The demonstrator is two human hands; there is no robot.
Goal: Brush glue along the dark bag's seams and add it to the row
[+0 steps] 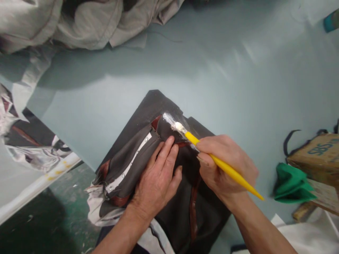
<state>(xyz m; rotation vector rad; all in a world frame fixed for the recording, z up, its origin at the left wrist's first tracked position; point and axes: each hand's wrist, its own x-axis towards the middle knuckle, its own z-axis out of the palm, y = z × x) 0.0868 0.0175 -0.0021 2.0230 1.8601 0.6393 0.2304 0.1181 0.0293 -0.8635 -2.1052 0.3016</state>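
Note:
A dark grey fabric piece with reddish-brown trim [194,208] lies on the pale table, a white strip with metal studs [129,163] along its left part. My left hand [159,176] rests flat on this fabric, fingers stretched out and pressing it down. In my right hand [225,165] is a brush with a yellow handle [235,176], gripped between thumb and fingers. White paste covers its bristles [179,127], which touch the upper edge of the fabric. A white smear [167,118] runs along that edge. Beneath lies a flat dark sheet [148,106].
Light grey cloth [87,24] is heaped along the far left. At the right stand a cardboard box [317,151] and a crumpled green cloth [292,185]. More fabric pieces [26,134] lie left, beyond the table's edge. A blue-green object [329,23] sits top right.

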